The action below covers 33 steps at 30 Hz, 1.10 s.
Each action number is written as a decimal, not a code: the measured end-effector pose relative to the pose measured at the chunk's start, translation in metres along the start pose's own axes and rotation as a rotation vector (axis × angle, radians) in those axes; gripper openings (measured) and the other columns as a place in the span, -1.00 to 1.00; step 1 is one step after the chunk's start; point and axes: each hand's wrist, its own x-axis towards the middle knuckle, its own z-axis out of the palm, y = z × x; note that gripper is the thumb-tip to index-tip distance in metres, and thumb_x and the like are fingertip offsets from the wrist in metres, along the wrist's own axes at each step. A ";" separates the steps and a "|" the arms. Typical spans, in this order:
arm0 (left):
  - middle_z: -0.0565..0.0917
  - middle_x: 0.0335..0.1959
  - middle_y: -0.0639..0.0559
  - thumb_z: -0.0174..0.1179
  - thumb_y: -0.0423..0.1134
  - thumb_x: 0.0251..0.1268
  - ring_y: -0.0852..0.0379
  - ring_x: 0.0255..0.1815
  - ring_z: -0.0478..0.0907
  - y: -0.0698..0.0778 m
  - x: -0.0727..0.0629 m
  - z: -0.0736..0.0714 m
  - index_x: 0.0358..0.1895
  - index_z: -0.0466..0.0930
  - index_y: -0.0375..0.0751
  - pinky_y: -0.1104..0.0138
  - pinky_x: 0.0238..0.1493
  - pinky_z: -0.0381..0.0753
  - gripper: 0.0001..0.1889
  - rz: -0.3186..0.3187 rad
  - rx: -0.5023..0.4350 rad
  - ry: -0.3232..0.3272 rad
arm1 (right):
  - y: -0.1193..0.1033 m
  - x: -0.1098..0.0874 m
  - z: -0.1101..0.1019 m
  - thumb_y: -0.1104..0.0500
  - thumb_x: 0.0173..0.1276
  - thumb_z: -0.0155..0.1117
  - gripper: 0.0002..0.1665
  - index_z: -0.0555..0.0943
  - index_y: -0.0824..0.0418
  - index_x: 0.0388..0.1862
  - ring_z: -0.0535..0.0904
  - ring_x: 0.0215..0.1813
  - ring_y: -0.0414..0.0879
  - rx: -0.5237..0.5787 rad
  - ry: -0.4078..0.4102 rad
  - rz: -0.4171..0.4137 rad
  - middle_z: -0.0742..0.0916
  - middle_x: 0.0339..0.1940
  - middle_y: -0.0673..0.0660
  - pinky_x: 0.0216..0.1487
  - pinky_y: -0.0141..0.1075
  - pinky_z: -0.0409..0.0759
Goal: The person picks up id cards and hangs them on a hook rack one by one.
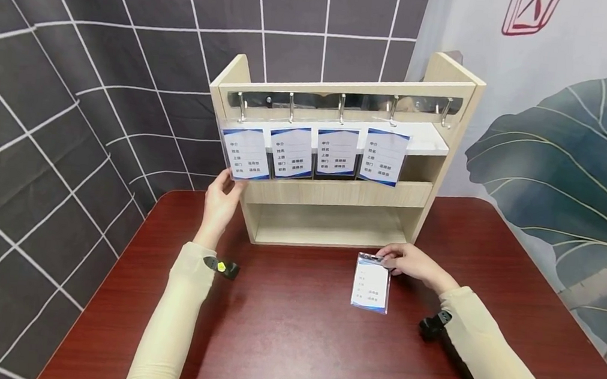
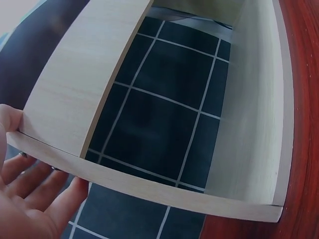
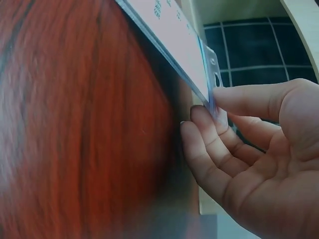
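Note:
My right hand (image 1: 415, 264) pinches the top corner of a clear badge holder (image 1: 371, 284) between thumb and fingers, above the table and in front of the shelf. In the right wrist view, the thumb presses on the slotted strip of the badge holder (image 3: 164, 42). My left hand (image 1: 219, 206) grips the left side panel of the small wooden shelf (image 1: 335, 193). The left wrist view has the thumb on one side of the panel edge (image 2: 149, 191) and the fingers on the other. Several similar badges (image 1: 291, 152) hang from the shelf's hooks, the leftmost just above my left hand.
A metal strip with several hooks (image 1: 341, 107) runs across the shelf's top; its rightmost hook (image 1: 446, 113) bears no badge. The shelf stands at the back of the dark red table (image 1: 280, 332). A dark gridded cloth (image 1: 130, 66) hangs behind and at left.

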 end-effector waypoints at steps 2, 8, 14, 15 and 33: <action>0.56 0.31 -0.22 0.20 -0.22 0.46 -0.06 0.34 0.50 0.002 0.000 0.000 0.35 0.49 -0.27 0.14 0.38 0.48 -0.55 0.005 0.037 0.001 | -0.001 -0.003 -0.006 0.37 0.36 0.21 -0.69 0.57 0.56 0.02 0.58 -0.24 -0.11 -0.002 0.022 -0.001 0.70 -0.26 0.17 -0.26 -0.30 0.69; 0.60 0.27 -0.20 0.18 -0.22 0.47 -0.06 0.26 0.57 0.008 -0.002 0.002 0.33 0.51 -0.24 0.13 0.32 0.55 -0.57 0.036 0.103 0.030 | -0.008 -0.011 -0.028 0.32 0.42 0.22 -0.66 0.57 0.55 0.06 0.62 -0.20 -0.07 -0.024 0.078 0.018 0.71 -0.20 0.21 -0.13 -0.18 0.76; 0.60 0.27 -0.20 0.16 -0.20 0.46 -0.06 0.25 0.58 0.006 -0.002 0.001 0.33 0.51 -0.22 0.13 0.30 0.56 -0.56 0.057 0.138 0.047 | -0.017 -0.016 -0.047 0.30 0.46 0.19 -0.67 0.57 0.53 0.07 0.61 -0.17 -0.05 -0.065 0.102 0.005 0.71 -0.15 0.25 -0.10 -0.13 0.76; 0.60 0.27 -0.19 0.16 -0.19 0.46 -0.06 0.24 0.58 0.006 -0.002 0.001 0.33 0.51 -0.22 0.12 0.30 0.56 -0.56 0.056 0.144 0.048 | -0.019 -0.017 -0.049 0.29 0.46 0.19 -0.67 0.57 0.52 0.07 0.61 -0.16 -0.05 -0.071 0.107 0.005 0.71 -0.15 0.26 -0.10 -0.13 0.76; 0.69 0.14 -0.16 0.22 -0.12 0.42 -0.04 0.09 0.65 0.006 -0.002 0.005 0.22 0.59 -0.17 0.12 0.17 0.62 -0.62 0.064 0.200 0.108 | -0.086 -0.043 -0.101 0.17 0.48 0.26 -0.61 0.59 0.42 0.13 0.63 -0.24 -0.17 -0.150 0.302 -0.093 0.74 -0.12 0.10 -0.23 -0.40 0.68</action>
